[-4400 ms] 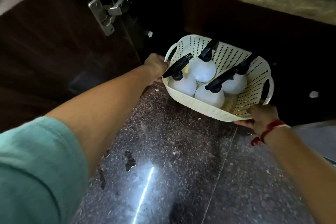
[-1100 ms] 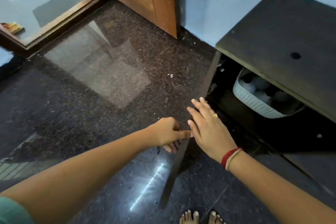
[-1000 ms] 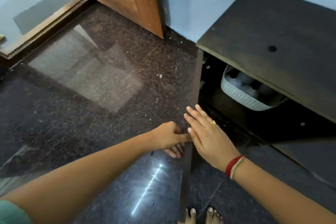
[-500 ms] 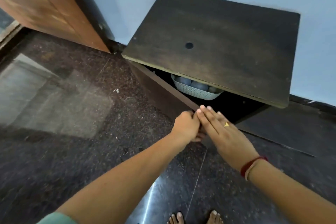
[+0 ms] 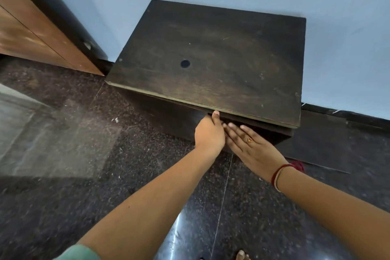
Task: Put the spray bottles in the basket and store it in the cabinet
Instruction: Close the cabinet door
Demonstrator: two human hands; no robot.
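Note:
The low dark wooden cabinet [image 5: 221, 59] stands against the blue wall with its front door [image 5: 168, 116] swung flat against the body. The basket and the spray bottles are hidden behind that door. My left hand [image 5: 209, 135] rests on the door near its free edge, fingers curled and thumb pointing up to the underside of the top board. My right hand [image 5: 253, 148] lies beside it, flat with fingers spread on the door front, holding nothing.
A brown wooden door panel [image 5: 31, 34] with a dark frame stands at the left. Polished dark speckled floor [image 5: 84, 175] spreads in front of the cabinet. A dark skirting strip [image 5: 348, 116] runs along the wall at the right. My toes [image 5: 242, 256] show at the bottom edge.
The cabinet door has swung from wide open to against the cabinet, pushed by both hands. The basket of bottles, visible inside before, is now out of sight.

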